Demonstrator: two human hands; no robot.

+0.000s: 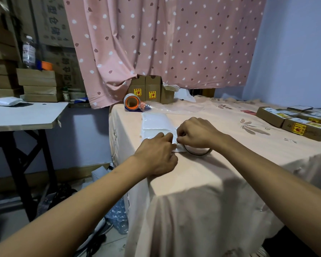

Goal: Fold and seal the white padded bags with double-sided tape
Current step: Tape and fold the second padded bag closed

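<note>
A white padded bag (157,124) lies flat on the pink cloth-covered table (220,164), near its left edge. My left hand (157,154) rests on the bag's near end, with its fingers pinched at the bag's edge. My right hand (196,133) is closed just to the right of it, pinching at the same edge. Under my right hand a thin roll of double-sided tape (197,152) lies on the cloth. The near end of the bag is hidden by both hands.
A clear packing-tape roll with an orange core (131,102) and small cardboard boxes (148,89) stand at the back of the table. More labelled boxes (295,123) lie at the right. A white side table (26,115) holding a further white bag (5,101) stands left. Bubble wrap (119,216) lies on the floor.
</note>
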